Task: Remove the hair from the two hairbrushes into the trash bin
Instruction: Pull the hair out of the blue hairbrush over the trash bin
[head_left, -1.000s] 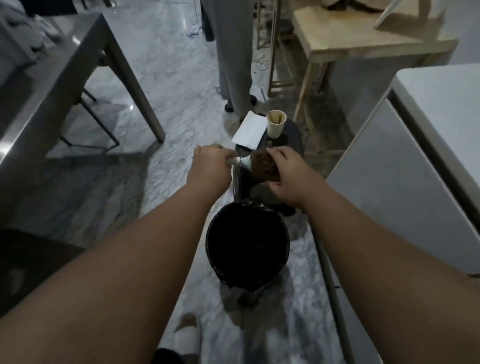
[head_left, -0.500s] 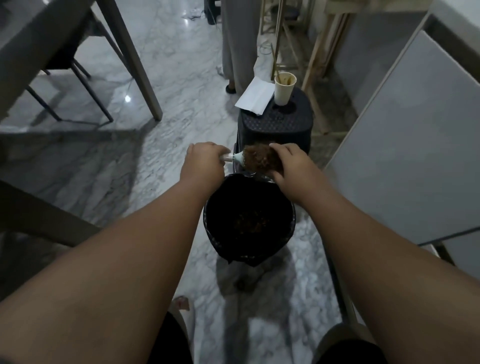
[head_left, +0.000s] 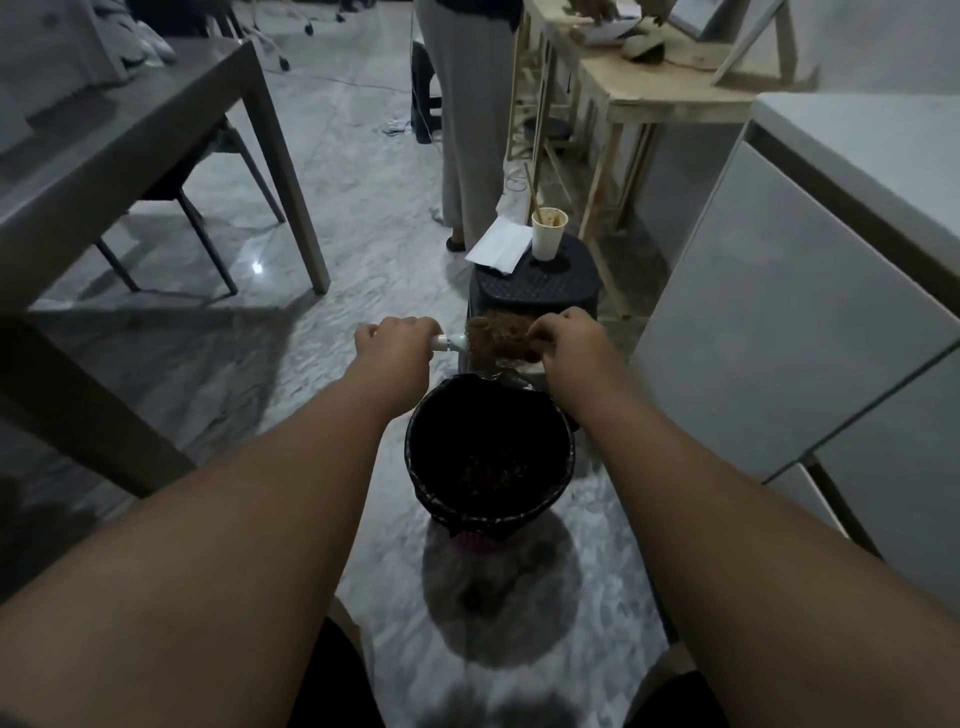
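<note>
My left hand (head_left: 397, 345) still grips the brush (head_left: 457, 342) handle while my right fingers (head_left: 545, 332) now pinch its hair (head_left: 496, 338), beyond the bin's (head_left: 415, 457) far rim.

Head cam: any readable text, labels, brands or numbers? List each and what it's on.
None readable.
Paper cup: plain, no print shows.
White paper on the black stool: blank as seen.
Hairbrush, trash bin: no label visible.
Items on the wooden bench: too blurred to tell.
</note>
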